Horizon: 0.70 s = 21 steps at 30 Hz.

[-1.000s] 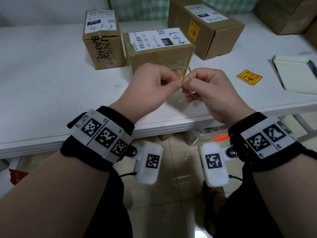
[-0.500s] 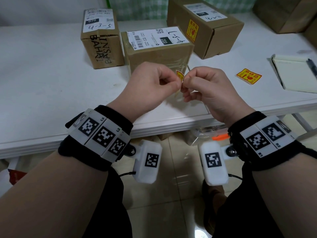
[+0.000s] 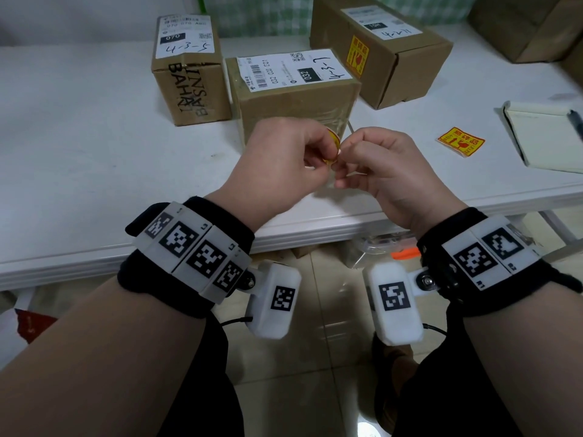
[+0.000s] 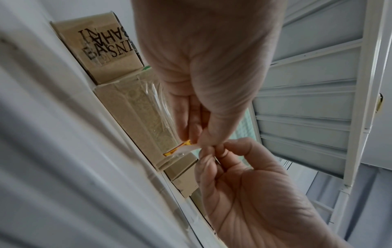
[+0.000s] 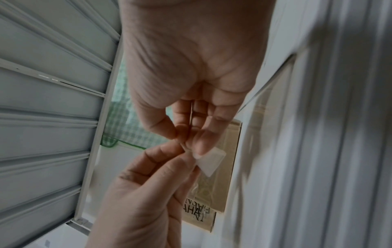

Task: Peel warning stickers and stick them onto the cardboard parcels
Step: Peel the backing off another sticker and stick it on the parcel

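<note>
A small yellow warning sticker (image 3: 334, 143) with its white backing (image 5: 210, 161) is held between both hands above the table's front edge. My left hand (image 3: 315, 152) pinches its yellow side (image 4: 180, 149). My right hand (image 3: 350, 159) pinches the other edge, fingertips touching the left ones. Just behind the hands stands the middle cardboard parcel (image 3: 293, 99), its near face bare. A left parcel (image 3: 189, 67) stands beside it. The far right parcel (image 3: 394, 58) carries a yellow sticker (image 3: 358, 56) on its side.
A loose yellow warning sticker (image 3: 460, 141) lies on the white table (image 3: 94, 152) to the right. Further right lie a notebook (image 3: 549, 137) and a pen (image 3: 575, 121). More cardboard boxes (image 3: 530, 23) stand at the back right.
Both hands stay pinched together in front of the middle parcel. More of the sticker's yellow edge now shows, bent over my left fingertips.
</note>
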Each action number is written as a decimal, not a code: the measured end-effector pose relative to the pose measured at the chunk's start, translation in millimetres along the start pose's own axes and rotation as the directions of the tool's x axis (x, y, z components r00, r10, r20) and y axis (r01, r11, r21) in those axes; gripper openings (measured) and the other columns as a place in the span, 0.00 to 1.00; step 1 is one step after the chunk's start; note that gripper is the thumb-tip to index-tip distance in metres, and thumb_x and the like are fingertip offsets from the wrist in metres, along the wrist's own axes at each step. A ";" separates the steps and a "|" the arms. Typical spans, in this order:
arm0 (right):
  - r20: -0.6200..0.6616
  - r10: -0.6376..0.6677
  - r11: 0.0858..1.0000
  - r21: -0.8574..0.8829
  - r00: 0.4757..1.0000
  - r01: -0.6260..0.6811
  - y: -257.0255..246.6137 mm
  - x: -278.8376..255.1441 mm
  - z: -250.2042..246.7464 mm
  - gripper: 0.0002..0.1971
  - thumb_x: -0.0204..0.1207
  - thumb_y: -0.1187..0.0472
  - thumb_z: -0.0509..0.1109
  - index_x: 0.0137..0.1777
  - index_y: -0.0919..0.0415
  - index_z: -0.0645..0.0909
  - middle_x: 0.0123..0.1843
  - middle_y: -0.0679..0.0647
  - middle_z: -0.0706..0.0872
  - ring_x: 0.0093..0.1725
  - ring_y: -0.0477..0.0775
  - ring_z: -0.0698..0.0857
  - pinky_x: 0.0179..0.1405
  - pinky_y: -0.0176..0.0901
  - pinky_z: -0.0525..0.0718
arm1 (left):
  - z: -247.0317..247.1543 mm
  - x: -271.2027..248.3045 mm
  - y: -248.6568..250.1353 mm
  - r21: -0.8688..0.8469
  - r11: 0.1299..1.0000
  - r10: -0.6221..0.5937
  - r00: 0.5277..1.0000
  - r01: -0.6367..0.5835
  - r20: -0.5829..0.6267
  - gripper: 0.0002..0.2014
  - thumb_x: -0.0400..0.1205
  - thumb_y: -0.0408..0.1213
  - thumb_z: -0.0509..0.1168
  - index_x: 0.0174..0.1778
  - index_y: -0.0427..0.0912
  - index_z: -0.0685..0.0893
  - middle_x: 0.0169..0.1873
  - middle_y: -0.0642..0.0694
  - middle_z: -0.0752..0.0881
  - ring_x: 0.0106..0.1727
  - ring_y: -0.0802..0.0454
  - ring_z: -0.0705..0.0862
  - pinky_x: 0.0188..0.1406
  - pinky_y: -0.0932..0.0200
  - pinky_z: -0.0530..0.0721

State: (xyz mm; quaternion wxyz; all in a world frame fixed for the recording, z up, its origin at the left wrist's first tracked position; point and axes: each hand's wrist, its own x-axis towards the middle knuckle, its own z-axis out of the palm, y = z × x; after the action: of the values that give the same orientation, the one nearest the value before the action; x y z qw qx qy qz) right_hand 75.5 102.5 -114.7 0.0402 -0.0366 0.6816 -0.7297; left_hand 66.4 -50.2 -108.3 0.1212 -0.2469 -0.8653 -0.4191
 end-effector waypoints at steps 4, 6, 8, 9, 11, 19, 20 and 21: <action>-0.005 0.050 0.995 0.088 0.999 -0.049 -2.3 -0.6 -1.8 0.03 0.69 0.68 0.66 0.35 0.65 0.78 0.27 0.55 0.84 0.28 0.50 0.83 0.31 0.38 0.85 | -0.2 0.1 -0.5 0.029 0.998 0.060 0.997 -0.059 -0.050 0.10 0.67 0.28 0.66 0.40 0.41 0.90 0.33 0.55 0.86 0.34 0.60 0.86 0.42 0.61 0.86; -0.018 0.086 0.989 0.121 0.996 -0.084 -3.5 -0.6 -3.2 0.08 0.75 0.70 0.63 0.35 0.64 0.78 0.29 0.56 0.85 0.30 0.51 0.84 0.33 0.38 0.86 | 0.6 0.4 -0.9 0.046 0.995 0.086 0.994 -0.083 -0.072 0.11 0.67 0.28 0.66 0.42 0.41 0.90 0.35 0.53 0.87 0.35 0.58 0.86 0.42 0.60 0.86; -0.028 0.121 0.979 0.167 0.992 -0.115 -4.4 -0.1 -4.4 0.10 0.76 0.70 0.62 0.34 0.63 0.77 0.30 0.55 0.84 0.32 0.54 0.86 0.35 0.39 0.87 | 1.7 0.8 -1.6 0.063 0.992 0.115 0.990 -0.110 -0.083 0.11 0.68 0.28 0.66 0.42 0.41 0.90 0.36 0.49 0.89 0.36 0.55 0.86 0.42 0.57 0.86; -0.029 0.135 0.974 0.189 0.990 -0.127 -4.8 0.3 -4.8 0.10 0.76 0.70 0.62 0.34 0.62 0.77 0.30 0.55 0.84 0.33 0.55 0.87 0.36 0.40 0.88 | 2.2 1.0 -2.2 0.067 0.990 0.130 0.988 -0.124 -0.083 0.11 0.68 0.28 0.66 0.42 0.40 0.90 0.36 0.47 0.89 0.36 0.54 0.87 0.42 0.55 0.86; -0.028 0.157 0.963 0.224 0.987 -0.147 -4.7 1.1 -6.1 0.10 0.75 0.72 0.63 0.33 0.62 0.76 0.29 0.54 0.84 0.36 0.56 0.89 0.36 0.39 0.88 | 3.3 1.5 -3.7 0.075 0.987 0.151 0.986 -0.145 -0.070 0.11 0.68 0.29 0.65 0.41 0.39 0.91 0.37 0.45 0.89 0.38 0.52 0.87 0.41 0.53 0.87; -0.039 0.193 0.952 0.248 0.980 -0.178 -1.7 2.9 -11.9 0.13 0.72 0.75 0.67 0.32 0.59 0.72 0.31 0.58 0.85 0.35 0.55 0.90 0.33 0.38 0.88 | 6.4 1.6 -7.4 0.116 0.972 0.213 0.975 -0.206 -0.057 0.11 0.68 0.26 0.65 0.41 0.38 0.91 0.38 0.43 0.90 0.40 0.49 0.87 0.42 0.52 0.86; -0.034 0.192 0.952 0.249 0.981 -0.178 -1.7 3.0 -12.5 0.13 0.72 0.76 0.68 0.33 0.59 0.72 0.32 0.58 0.85 0.35 0.55 0.90 0.34 0.38 0.88 | 6.6 1.5 -7.3 0.117 0.971 0.216 0.975 -0.208 -0.056 0.11 0.68 0.26 0.65 0.41 0.38 0.91 0.38 0.43 0.90 0.40 0.49 0.87 0.42 0.52 0.86; -0.029 0.190 0.952 0.252 0.981 -0.176 -1.9 3.2 -13.2 0.14 0.72 0.76 0.68 0.33 0.59 0.72 0.32 0.58 0.85 0.35 0.54 0.90 0.34 0.38 0.88 | 6.5 1.5 -7.1 0.117 0.971 0.216 0.975 -0.209 -0.057 0.12 0.68 0.26 0.65 0.41 0.38 0.91 0.38 0.44 0.90 0.40 0.49 0.87 0.42 0.52 0.86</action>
State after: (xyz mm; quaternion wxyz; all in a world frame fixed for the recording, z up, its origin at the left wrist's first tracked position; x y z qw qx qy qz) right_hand 70.8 115.4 -113.7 0.0939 0.0514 0.5863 -0.8030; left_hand 61.3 -48.3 -116.4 0.2089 -0.3163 -0.8509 -0.3636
